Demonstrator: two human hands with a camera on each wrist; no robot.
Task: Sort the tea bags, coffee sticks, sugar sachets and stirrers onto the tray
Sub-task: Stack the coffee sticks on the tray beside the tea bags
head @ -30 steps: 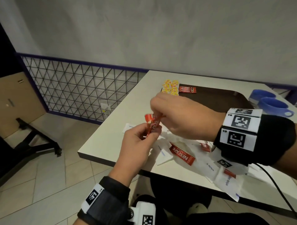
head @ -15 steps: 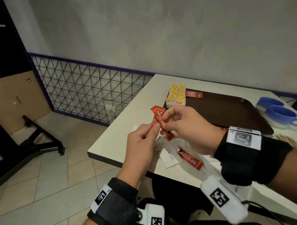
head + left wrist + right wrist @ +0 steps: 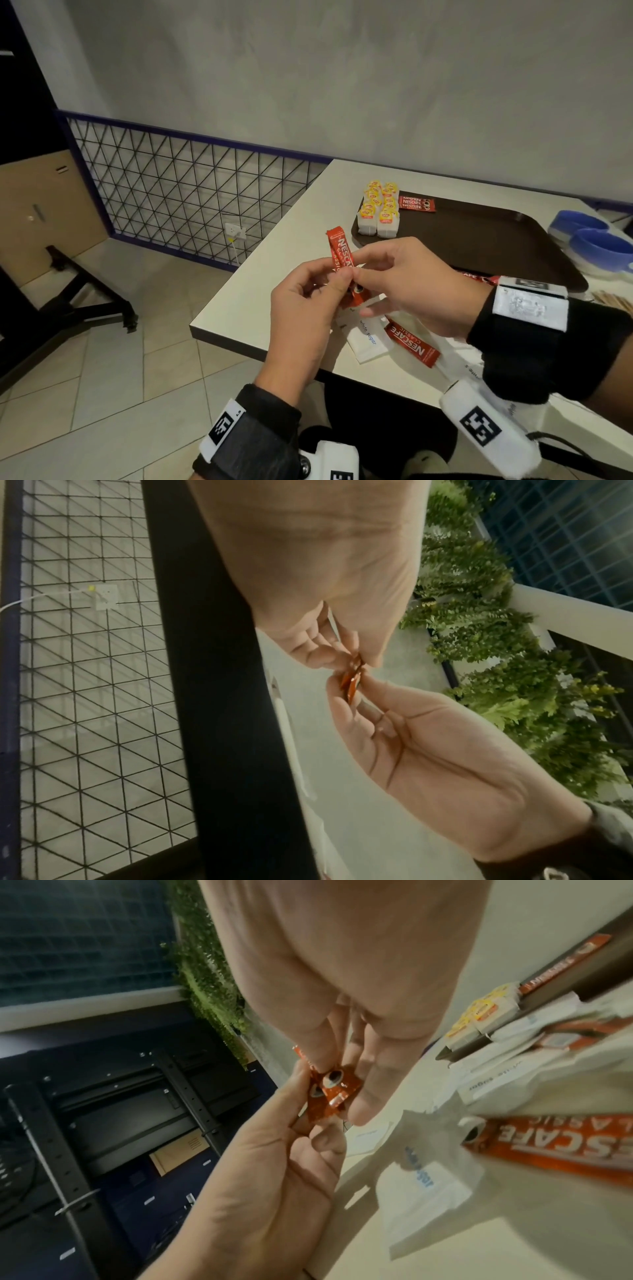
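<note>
Both hands hold red coffee sticks (image 3: 342, 255) upright above the table's near left corner. My left hand (image 3: 310, 301) pinches them from below; my right hand (image 3: 407, 284) pinches them from the right with thumb and forefinger. The right wrist view shows the sticks' lower ends (image 3: 330, 1093) between the fingers of both hands. On the brown tray (image 3: 479, 240), yellow-tagged tea bags (image 3: 378, 209) sit in its far left corner, with one coffee stick (image 3: 416, 204) beside them. Another coffee stick (image 3: 411, 344) and white sugar sachets (image 3: 366, 339) lie on the table under my hands.
Blue cups (image 3: 596, 240) stand right of the tray. Wooden stirrers (image 3: 613, 301) show behind my right wrist, and a further red stick (image 3: 479, 277) lies by the tray's near rim. The table edge (image 3: 239, 342) drops to a tiled floor on the left.
The hands have lowered and drawn slightly nearer, and the red sticks now stand more upright between them. The view has shifted, so more of the tray shows.
</note>
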